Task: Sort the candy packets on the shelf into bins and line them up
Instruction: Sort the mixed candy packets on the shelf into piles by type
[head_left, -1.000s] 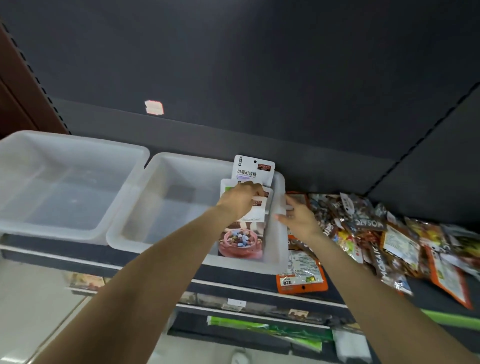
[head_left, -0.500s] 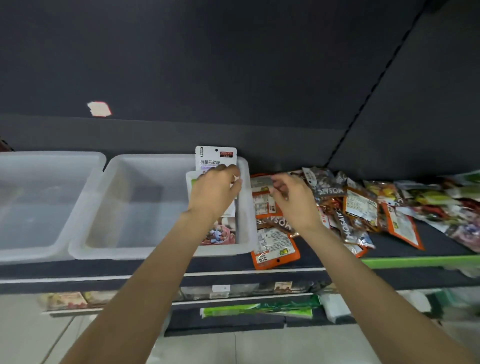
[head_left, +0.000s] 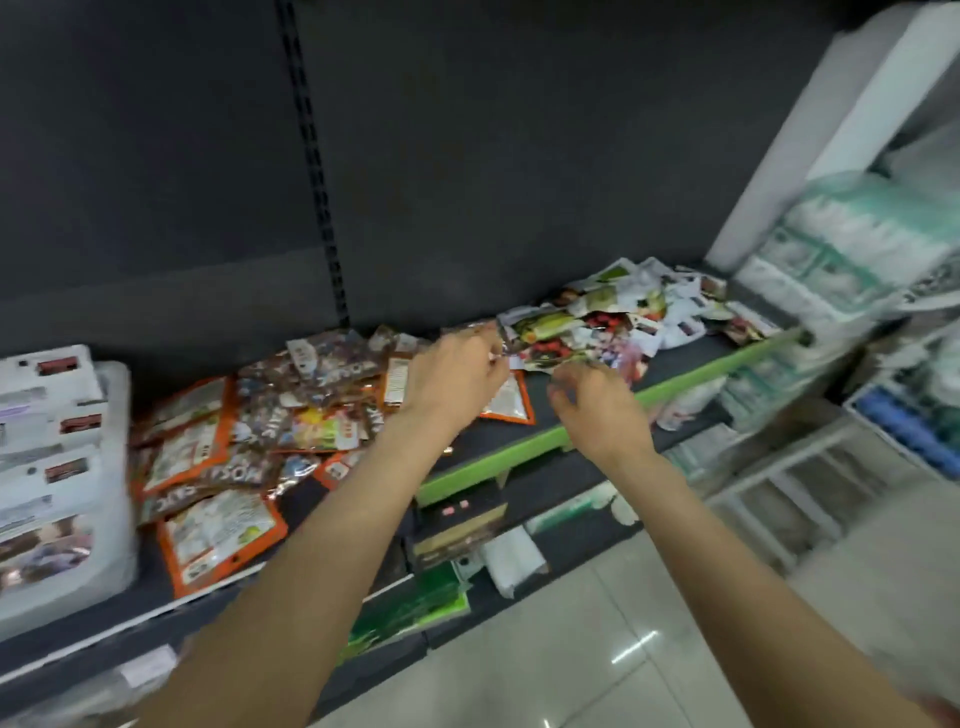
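My left hand (head_left: 457, 376) reaches over the dark shelf, its fingertips at the left edge of a pile of white, green and red candy packets (head_left: 613, 322). Blur hides whether it pinches one. To its right, my right hand (head_left: 597, 402) hovers above the shelf's green front strip (head_left: 675, 384) with fingers loosely curled, holding nothing. A second pile of brown and orange candy packets (head_left: 249, 431) lies spread on the shelf to the left. At the far left stands a clear plastic bin (head_left: 117, 467) with white packets (head_left: 47, 415) lined up inside.
A black back panel with a slotted upright (head_left: 317, 171) rises behind the shelf. Lower shelves hold green and white goods (head_left: 410, 608). White packaged goods (head_left: 852, 249) are stacked on the neighbouring rack at the right. Pale floor tiles (head_left: 597, 665) lie below.
The view has swung right, so the bin now sits at the far left. My left hand has left the packets in the bin and moved right to the colourful pile; my right hand moved right too.
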